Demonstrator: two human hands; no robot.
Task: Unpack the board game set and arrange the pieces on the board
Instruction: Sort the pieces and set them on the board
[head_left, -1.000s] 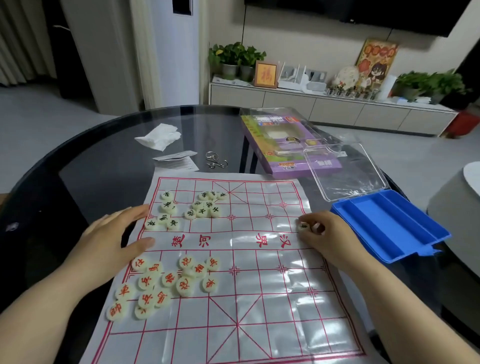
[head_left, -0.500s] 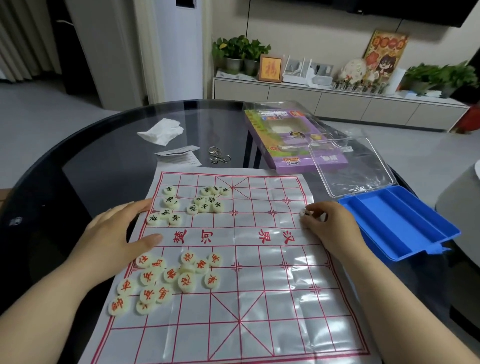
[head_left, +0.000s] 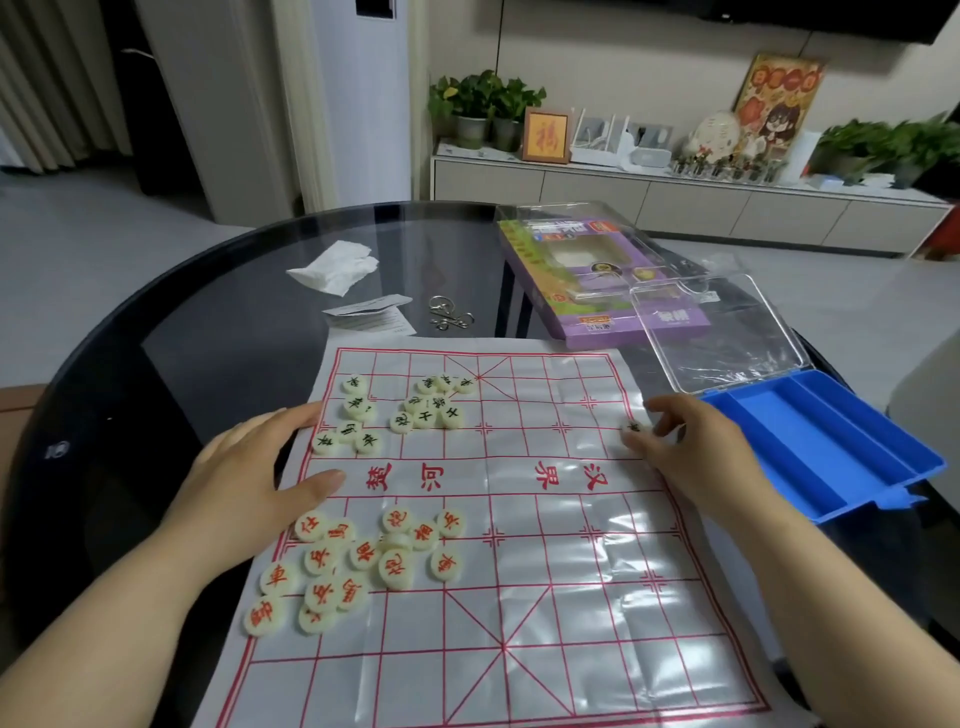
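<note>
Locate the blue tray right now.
In the head view the blue tray lies at the table's right edge, beside the right hand, its clear lid open behind it.

Left hand (head_left: 249, 478) flat on board (head_left: 545, 597), one piece (head_left: 632, 427) in grip of right hand (head_left: 696, 447)

Two bare arms were in view, with no clothing showing on them up to the picture's lower edge; the left forearm (head_left: 104, 613) and the right forearm (head_left: 831, 597) were smooth and slender, and looked broader toward the bottom corners, where the wide lens stretched them; the left hand (head_left: 249, 467) had long, slim fingers; its thumb (head_left: 317, 480) carried a short, rounded nail with a plain natural sheen; the right hand (head_left: 696, 452) showed its back, with smooth knuckles and a narrow wrist; its nails were too small to make out.
</note>
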